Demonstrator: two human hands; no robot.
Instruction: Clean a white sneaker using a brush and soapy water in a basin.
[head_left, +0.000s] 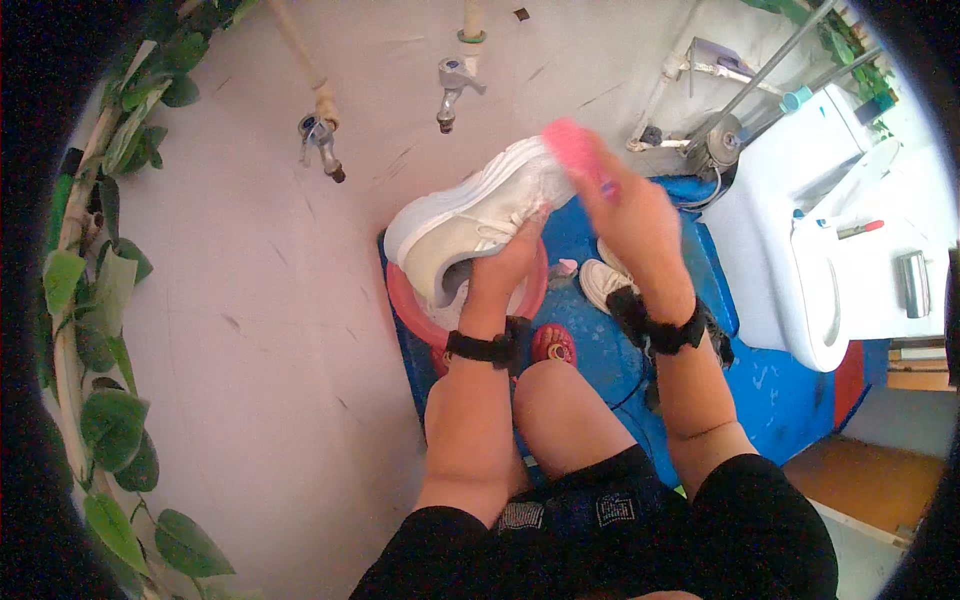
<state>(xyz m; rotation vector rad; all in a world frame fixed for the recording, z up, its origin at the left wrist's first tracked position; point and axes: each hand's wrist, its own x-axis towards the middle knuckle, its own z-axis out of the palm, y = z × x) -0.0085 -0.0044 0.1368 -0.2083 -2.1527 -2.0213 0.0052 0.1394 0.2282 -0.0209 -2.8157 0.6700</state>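
Note:
My left hand (511, 259) grips a white lace-up sneaker (472, 217) by its collar and tongue. The shoe is tilted, with its toe up to the right and its thick sole facing the wall. In my right hand (645, 225) is a pink scrubber (571, 146), pressed to or just beside the toe; motion blur hides whether it is a brush or a sponge. Beneath the sneaker stands a pink plastic basin (409, 311) with whitish, sudsy water, partly hidden by the shoe and my left arm.
More light-coloured shoes (598, 285) and a small pink-and-clear item (564, 270) lie on the blue floor (577, 307). Two metal taps (452, 86) project from the wall. A white toilet (814, 315) stands at right. Leafy vines (112, 420) line the left. My sandalled foot (553, 343) is near the basin.

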